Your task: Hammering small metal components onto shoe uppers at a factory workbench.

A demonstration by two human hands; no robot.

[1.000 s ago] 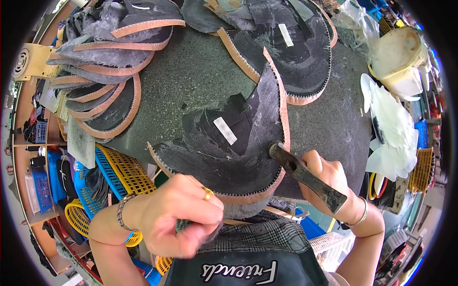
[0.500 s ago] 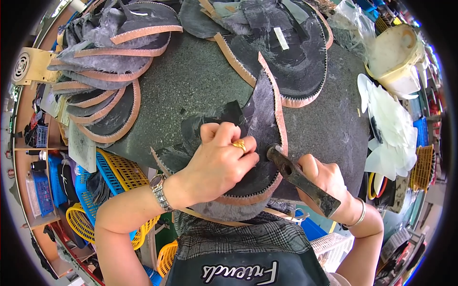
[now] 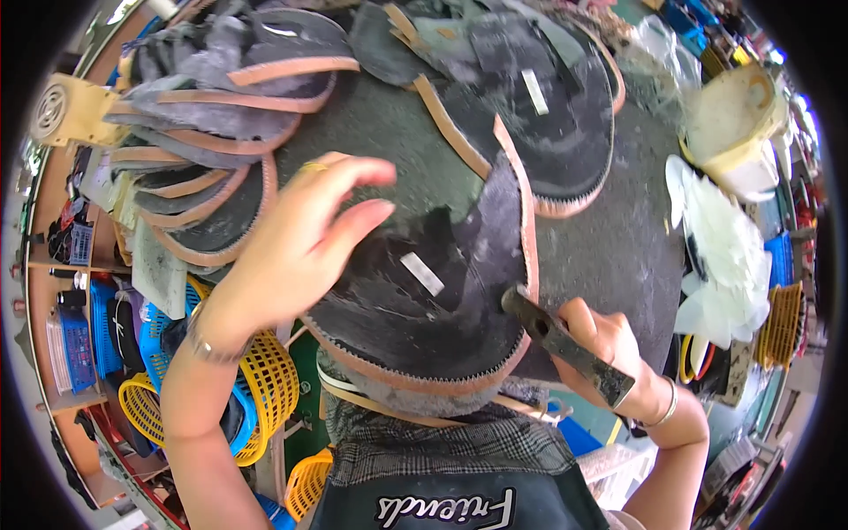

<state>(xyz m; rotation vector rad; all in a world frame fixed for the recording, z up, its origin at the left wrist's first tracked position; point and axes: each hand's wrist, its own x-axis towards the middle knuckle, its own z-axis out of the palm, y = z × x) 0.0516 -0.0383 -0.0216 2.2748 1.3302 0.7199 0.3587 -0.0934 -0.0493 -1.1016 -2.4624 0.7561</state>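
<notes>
My right hand (image 3: 602, 340) is closed round a hammer (image 3: 565, 340); its dark metal head lies over the right edge of a curved black piece (image 3: 415, 322). This piece has a tan, notched binding strip along its rim and grey fluff showing under its near edge. A small white label (image 3: 422, 274) lies on its middle. To its upper left, my left hand (image 3: 305, 234) is raised, thumb and fingers apart, holding nothing. A ring and a metal watch band show on that arm.
Similar tan-edged pieces overlap at the far left (image 3: 212, 190), and larger ones lie at the far right (image 3: 539, 115). White sheets (image 3: 724, 247) and a whitish bucket (image 3: 738, 124) stand off the table's right side. Yellow and blue baskets (image 3: 269, 389) sit at the lower left.
My left hand has lifted off the black piece and moved left, its fingers opening. The white label on the piece is now uncovered. The hammer stays at the right edge.
</notes>
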